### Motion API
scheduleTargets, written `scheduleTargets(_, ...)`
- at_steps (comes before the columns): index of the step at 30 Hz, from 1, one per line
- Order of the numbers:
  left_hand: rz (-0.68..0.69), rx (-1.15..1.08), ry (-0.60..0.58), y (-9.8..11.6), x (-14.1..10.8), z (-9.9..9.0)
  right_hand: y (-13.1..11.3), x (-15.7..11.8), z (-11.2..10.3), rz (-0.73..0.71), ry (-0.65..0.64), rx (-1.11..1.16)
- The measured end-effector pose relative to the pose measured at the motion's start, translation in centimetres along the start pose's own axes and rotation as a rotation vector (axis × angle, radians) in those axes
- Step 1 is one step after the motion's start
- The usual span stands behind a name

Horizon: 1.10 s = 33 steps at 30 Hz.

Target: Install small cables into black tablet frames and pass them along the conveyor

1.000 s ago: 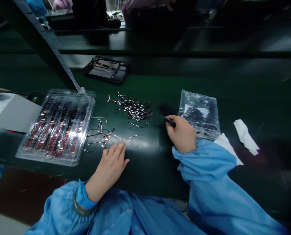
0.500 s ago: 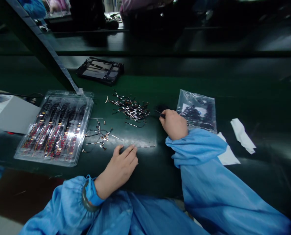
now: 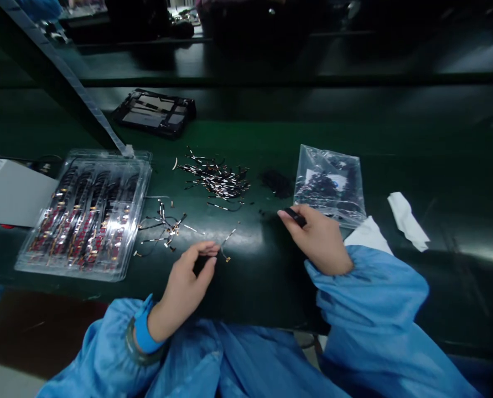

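Note:
My left hand (image 3: 190, 282) is curled with fingertips close together beside a thin cable (image 3: 228, 237) with a small gold connector; whether it grips the cable's end is unclear. In my right hand (image 3: 315, 235) is a small dark tool (image 3: 296, 215), held between thumb and fingers. Left of my left hand lie several loose cables (image 3: 167, 226) with connectors. A larger pile of black-and-white cables (image 3: 221, 177) rests farther back. Small black pieces (image 3: 276, 182) form a heap between that pile and a clear plastic bag (image 3: 329, 182) of dark parts.
A clear tray (image 3: 124, 271) of cable parts sits at left, near a white box (image 3: 14, 190). Farther back lies a black device frame (image 3: 155, 112). White paper pieces (image 3: 407, 221) lie at right. A slanted post (image 3: 76, 83) rises at upper left.
My right hand has moved from the black heap toward me and right, with the dark tool. My left hand has shifted left and turned; the cable beside it now lies at an angle.

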State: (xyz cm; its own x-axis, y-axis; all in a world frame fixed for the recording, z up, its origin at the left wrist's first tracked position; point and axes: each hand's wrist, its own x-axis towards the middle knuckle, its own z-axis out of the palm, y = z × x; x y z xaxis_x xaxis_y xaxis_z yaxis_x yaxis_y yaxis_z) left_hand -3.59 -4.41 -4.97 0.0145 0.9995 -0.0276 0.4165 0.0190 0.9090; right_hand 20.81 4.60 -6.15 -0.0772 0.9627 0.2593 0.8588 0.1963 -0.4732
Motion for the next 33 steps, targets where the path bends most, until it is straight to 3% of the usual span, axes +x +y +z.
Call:
scheduleTargets(4,-0.423,-0.666,-0.015,0.9,1.1,-0.6,-2.4,-1.6,-0.5,-0.212,-0.068,0.283)
scheduleTargets(7,-0.550,-0.883,-0.026,1.3,1.2,-0.2,-5.0,-3.2,0.0,-0.364,-0.106,0.401)
scheduleTargets(10,-0.565,-0.907,-0.044,1.3,1.0,0.3,-6.8,-4.1,0.7,-0.461,-0.057,0.411)
scheduleTargets(13,-0.370,-0.612,0.004,1.2,0.9,0.1,-6.9,-3.9,1.0,-0.453,-0.011,0.385)
scheduleTargets(16,0.115,0.020,0.012,0.6,1.3,-0.9,-5.3,-2.8,0.6,-0.333,0.053,0.313)
scheduleTargets(19,0.574,0.572,-0.175,-0.3,1.9,-1.7,-2.9,-1.4,0.0,-0.181,0.114,0.216)
scheduleTargets(21,0.724,0.754,-0.297,-1.0,2.0,-1.8,-1.4,-0.6,-0.3,-0.087,0.113,0.163)
scheduleTargets(26,0.791,0.897,-0.302,-1.7,1.1,-0.4,0.4,0.1,0.2,0.022,0.036,0.120)
scheduleTargets(33,0.593,1.006,-0.219,-0.5,-0.5,2.7,0.3,0.7,1.8,-0.140,-0.058,0.058)
